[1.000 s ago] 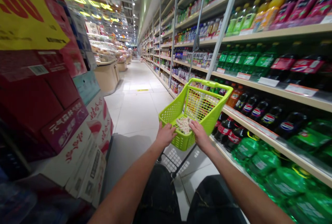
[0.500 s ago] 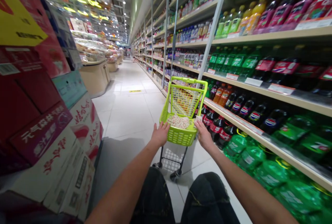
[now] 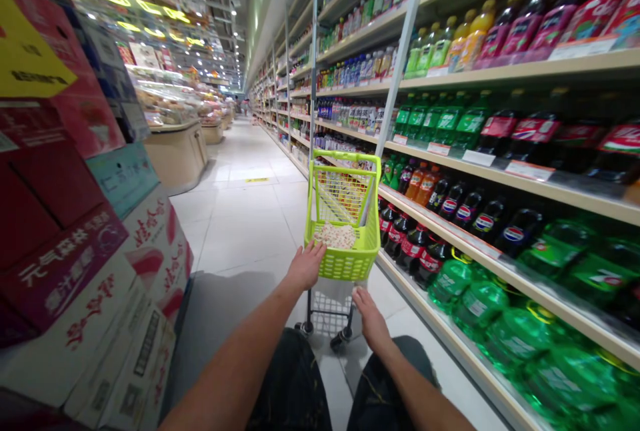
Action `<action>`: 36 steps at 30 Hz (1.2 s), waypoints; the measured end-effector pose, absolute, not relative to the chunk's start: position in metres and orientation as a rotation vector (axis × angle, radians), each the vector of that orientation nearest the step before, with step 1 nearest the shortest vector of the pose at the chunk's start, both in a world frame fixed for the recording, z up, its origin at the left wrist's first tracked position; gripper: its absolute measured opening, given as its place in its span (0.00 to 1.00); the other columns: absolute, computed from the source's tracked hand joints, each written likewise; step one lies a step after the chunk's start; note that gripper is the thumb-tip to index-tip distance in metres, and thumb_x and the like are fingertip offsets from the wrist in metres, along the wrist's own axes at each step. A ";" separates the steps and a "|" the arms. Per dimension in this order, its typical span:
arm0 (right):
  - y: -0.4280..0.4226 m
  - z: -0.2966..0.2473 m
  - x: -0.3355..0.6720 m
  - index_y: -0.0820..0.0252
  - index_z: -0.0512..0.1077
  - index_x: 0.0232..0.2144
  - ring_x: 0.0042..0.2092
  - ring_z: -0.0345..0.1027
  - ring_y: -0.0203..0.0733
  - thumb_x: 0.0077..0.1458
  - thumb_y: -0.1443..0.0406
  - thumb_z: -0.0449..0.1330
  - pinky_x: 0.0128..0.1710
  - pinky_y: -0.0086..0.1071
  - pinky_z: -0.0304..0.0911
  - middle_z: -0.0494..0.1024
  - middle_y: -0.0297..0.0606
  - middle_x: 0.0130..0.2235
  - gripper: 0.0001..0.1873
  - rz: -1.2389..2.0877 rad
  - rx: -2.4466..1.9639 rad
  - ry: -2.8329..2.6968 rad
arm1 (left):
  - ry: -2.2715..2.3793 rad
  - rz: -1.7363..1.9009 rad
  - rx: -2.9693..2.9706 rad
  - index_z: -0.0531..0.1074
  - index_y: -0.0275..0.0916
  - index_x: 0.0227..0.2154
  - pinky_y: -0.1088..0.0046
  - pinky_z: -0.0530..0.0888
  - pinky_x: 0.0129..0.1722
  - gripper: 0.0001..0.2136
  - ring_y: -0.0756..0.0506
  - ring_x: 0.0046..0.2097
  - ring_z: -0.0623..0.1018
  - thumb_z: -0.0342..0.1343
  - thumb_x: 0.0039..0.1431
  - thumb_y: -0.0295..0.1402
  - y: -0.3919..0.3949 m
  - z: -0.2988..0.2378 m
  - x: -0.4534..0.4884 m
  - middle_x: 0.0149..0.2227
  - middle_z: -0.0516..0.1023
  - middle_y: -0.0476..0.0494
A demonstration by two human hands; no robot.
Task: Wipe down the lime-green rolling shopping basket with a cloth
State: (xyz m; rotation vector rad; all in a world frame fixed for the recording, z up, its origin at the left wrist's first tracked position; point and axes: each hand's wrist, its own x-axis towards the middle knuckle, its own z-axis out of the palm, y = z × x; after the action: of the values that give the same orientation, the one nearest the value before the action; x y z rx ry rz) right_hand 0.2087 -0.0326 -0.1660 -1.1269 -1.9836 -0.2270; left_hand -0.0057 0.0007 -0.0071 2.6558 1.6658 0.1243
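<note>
A small lime-green shopping cart (image 3: 345,267) stands in front of my knees, its plastic basket on a dark wheeled frame. A white cloth-like piece with reddish specks (image 3: 336,236) lies inside the basket. My left hand (image 3: 306,266) is open, its fingers stretched out against the basket's near left corner. Below the basket's near right side is my right hand (image 3: 373,321), fingers close together and pointing toward the cart's frame. Something pale and blurred shows at its fingertips; I cannot make out what it is.
Shelves (image 3: 500,171) of bottled drinks run along the right, with large green bottles (image 3: 520,331) at the bottom. Stacked drink cartons (image 3: 125,271) stand close on the left. A tiled aisle (image 3: 240,218) leads ahead past display counters (image 3: 175,154).
My right hand has moved down from the basket's right rim, where it held a pale speckled piece, to below the basket. My left hand stays at the left corner. The view has shifted slightly.
</note>
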 end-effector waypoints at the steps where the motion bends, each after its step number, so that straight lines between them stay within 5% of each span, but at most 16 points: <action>1: -0.034 -0.159 0.206 0.50 0.50 0.58 0.60 0.46 0.37 0.42 0.83 0.40 0.53 0.39 0.59 0.56 0.34 0.59 0.41 -0.226 -1.114 -1.968 | 1.645 0.144 2.651 0.50 0.36 0.57 0.54 0.55 0.56 0.29 0.41 0.62 0.49 0.42 0.49 0.19 0.001 -0.007 -0.006 0.61 0.51 0.40; 6: -0.020 -0.110 0.190 0.53 0.48 0.58 0.62 0.38 0.43 0.47 0.82 0.41 0.57 0.49 0.47 0.52 0.37 0.60 0.37 -0.260 -1.076 -1.825 | 1.535 0.351 2.514 0.52 0.37 0.56 0.56 0.53 0.57 0.26 0.43 0.59 0.58 0.42 0.51 0.23 0.006 0.001 -0.010 0.58 0.60 0.40; 10: -0.020 -0.136 0.184 0.51 0.48 0.58 0.62 0.38 0.38 0.43 0.84 0.39 0.55 0.43 0.55 0.56 0.36 0.59 0.41 -0.262 -1.039 -1.968 | 1.497 0.629 2.161 0.48 0.36 0.58 0.66 0.61 0.54 0.31 0.46 0.55 0.66 0.44 0.48 0.23 0.013 0.007 -0.021 0.53 0.67 0.41; 15: -0.017 -0.123 0.147 0.56 0.50 0.58 0.62 0.39 0.40 0.48 0.82 0.40 0.56 0.44 0.53 0.57 0.40 0.58 0.36 -0.269 -0.953 -2.039 | 1.570 0.954 1.854 0.49 0.36 0.57 0.73 0.58 0.56 0.34 0.51 0.57 0.62 0.40 0.42 0.15 0.014 0.002 -0.042 0.56 0.63 0.45; 21: -0.002 -0.125 0.110 0.61 0.62 0.52 0.60 0.47 0.40 0.55 0.76 0.46 0.55 0.43 0.55 0.66 0.45 0.53 0.22 -0.303 -0.940 -2.157 | 1.677 0.735 2.024 0.51 0.36 0.57 0.73 0.59 0.56 0.34 0.51 0.57 0.61 0.40 0.42 0.15 0.004 -0.014 -0.049 0.57 0.60 0.45; 24: -0.013 -0.143 0.123 0.59 0.64 0.50 0.58 0.52 0.40 0.56 0.75 0.46 0.53 0.41 0.58 0.69 0.44 0.51 0.21 -0.283 -0.943 -2.200 | 1.724 0.643 2.187 0.53 0.37 0.56 0.71 0.58 0.57 0.32 0.50 0.58 0.61 0.39 0.43 0.16 0.001 -0.020 -0.048 0.58 0.59 0.46; 30: -0.011 -0.107 0.161 0.58 0.56 0.56 0.61 0.40 0.41 0.54 0.78 0.41 0.58 0.46 0.49 0.60 0.40 0.57 0.28 -0.327 -0.978 -2.058 | 1.815 0.559 2.385 0.50 0.37 0.57 0.57 0.55 0.57 0.30 0.46 0.61 0.51 0.38 0.48 0.19 0.002 -0.018 -0.020 0.61 0.52 0.43; 36: -0.025 -0.143 0.198 0.57 0.59 0.54 0.59 0.48 0.38 0.53 0.78 0.43 0.53 0.39 0.59 0.67 0.40 0.52 0.27 -0.351 -1.005 -2.129 | 1.704 0.329 2.604 0.48 0.36 0.58 0.51 0.50 0.57 0.27 0.46 0.62 0.49 0.36 0.52 0.21 0.001 -0.017 0.013 0.62 0.48 0.41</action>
State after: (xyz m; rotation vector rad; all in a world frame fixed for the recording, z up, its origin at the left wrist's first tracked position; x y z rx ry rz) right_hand 0.1977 -0.0247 -0.1429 -1.0052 -2.1289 -0.3510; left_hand 0.0126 0.0012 -0.0172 2.6041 1.7039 0.3286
